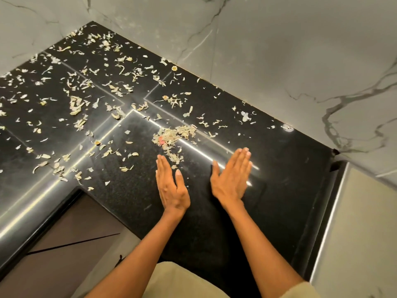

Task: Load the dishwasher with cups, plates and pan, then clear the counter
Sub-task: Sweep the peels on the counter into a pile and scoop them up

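Observation:
A glossy black stone counter (279, 168) fills an L-shaped corner and is strewn with pale vegetable peels and scraps. A denser heap of scraps (171, 136) with a pink bit in it lies just beyond my fingertips. My left hand (171, 186) lies flat with straight fingers on the counter, its fingertips at the near edge of the heap. My right hand (232, 177) is flat too, fingers straight and angled up to the right, a little right of the heap. Neither hand holds anything. No cups, plates or pan are in view.
Loose peels (75, 106) cover the left and far parts of the counter. White marble walls (279, 61) close the corner behind and to the right. The counter's front edge (53, 214) runs at lower left above brown cabinet fronts. A pale panel (354, 233) stands at the right.

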A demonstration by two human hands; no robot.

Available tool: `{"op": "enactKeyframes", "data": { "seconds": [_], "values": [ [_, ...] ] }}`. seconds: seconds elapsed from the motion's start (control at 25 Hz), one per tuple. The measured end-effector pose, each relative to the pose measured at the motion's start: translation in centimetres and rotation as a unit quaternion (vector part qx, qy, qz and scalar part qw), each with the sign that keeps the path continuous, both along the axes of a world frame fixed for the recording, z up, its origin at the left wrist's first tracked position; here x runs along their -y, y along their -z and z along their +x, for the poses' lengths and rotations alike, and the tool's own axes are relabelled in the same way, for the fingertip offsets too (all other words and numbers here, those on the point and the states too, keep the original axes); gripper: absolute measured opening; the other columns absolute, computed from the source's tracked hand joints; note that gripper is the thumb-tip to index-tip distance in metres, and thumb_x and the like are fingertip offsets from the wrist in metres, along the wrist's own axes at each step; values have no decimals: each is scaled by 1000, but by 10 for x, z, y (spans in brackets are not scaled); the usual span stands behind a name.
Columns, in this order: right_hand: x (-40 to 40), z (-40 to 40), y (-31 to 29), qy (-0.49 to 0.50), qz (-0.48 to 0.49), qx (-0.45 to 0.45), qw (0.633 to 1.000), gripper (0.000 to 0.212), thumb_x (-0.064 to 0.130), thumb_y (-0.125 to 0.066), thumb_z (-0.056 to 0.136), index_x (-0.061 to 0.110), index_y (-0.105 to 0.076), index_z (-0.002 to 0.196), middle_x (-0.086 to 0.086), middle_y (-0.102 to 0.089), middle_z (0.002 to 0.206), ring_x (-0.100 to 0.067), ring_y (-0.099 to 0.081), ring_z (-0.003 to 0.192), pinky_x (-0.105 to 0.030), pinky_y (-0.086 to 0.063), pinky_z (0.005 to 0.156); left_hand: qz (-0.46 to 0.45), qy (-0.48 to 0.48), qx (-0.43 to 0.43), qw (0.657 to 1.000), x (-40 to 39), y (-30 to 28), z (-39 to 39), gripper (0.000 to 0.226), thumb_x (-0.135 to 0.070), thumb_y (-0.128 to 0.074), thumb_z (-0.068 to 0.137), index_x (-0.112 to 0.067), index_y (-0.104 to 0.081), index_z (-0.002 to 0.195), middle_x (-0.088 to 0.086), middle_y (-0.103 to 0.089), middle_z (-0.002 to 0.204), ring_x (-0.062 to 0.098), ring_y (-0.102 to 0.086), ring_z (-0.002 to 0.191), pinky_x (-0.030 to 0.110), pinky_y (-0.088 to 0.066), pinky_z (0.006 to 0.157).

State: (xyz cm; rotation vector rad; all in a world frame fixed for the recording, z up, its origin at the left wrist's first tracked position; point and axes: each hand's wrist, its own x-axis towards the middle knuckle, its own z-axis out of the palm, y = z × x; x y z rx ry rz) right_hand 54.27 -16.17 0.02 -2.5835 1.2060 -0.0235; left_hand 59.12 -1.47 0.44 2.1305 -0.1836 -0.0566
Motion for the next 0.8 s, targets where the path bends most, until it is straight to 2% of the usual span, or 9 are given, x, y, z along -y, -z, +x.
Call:
{"op": "enactKeyframes", "data": {
  "seconds": [0.08,0.16,0.24,0.32,0.44,0.56,0.64,0.8],
  "values": [
    [-1,24,-2,-83,35,37,995,86,61,-9,97,2,2,159,-14,9,166,-27,10,155,-40,7,126,2,-8,-9,1000,10,-1,4,69,-41,-26,98,-10,-11,158,3,-8,166,11,-3,153,37,-4,126],
    [13,33,-7,-135,101,116,979,77,53,-20,101,6,-4,160,-9,3,168,-21,5,155,-37,2,126,7,-22,-22,999,18,-4,8,68,-37,-28,98,-11,-9,158,3,-7,166,10,-2,153,38,-4,126],
    [42,29,-15,-99,150,225,958,67,38,-39,103,5,-21,159,-11,-17,166,-22,-12,155,-37,-9,126,11,-16,-19,1000,24,-5,11,67,-35,-29,99,-12,-8,158,2,-7,166,10,-2,153,36,-3,126],
    [85,18,-18,-18,117,283,952,62,30,-47,99,3,-35,154,-16,-33,160,-27,-26,150,-36,-17,125,15,-8,-6,1000,28,-3,15,67,-33,-31,99,-12,-8,158,1,-8,166,10,-4,153,35,-3,126],
    [158,0,-16,80,45,252,963,61,27,-53,98,3,-37,152,-20,-38,156,-33,-30,146,-42,-22,123,15,-19,-3,1000,30,0,17,67,-33,-33,100,-14,-9,159,-1,-10,166,9,-7,153,36,-7,126],
    [195,-4,-15,129,14,195,972,65,32,-55,98,3,-32,151,-19,-36,154,-35,-29,145,-45,-26,121,-7,-23,14,1000,30,0,15,66,-35,-34,100,-14,-13,159,-3,-13,166,8,-9,152,38,-10,125],
    [194,4,-15,118,15,177,977,66,34,-55,98,4,-31,152,-18,-32,156,-34,-26,147,-46,-26,121,-22,-28,16,999,29,0,15,66,-35,-33,99,-13,-15,158,-3,-15,165,8,-11,152,39,-12,125],
    [157,37,-14,25,57,145,987,69,34,-47,103,5,-19,158,-15,-16,166,-29,-10,154,-42,-10,127,-29,-33,11,999,29,-1,15,69,-25,-35,92,-12,-18,158,-2,-18,165,8,-14,152,39,-12,125]
  ]
}}
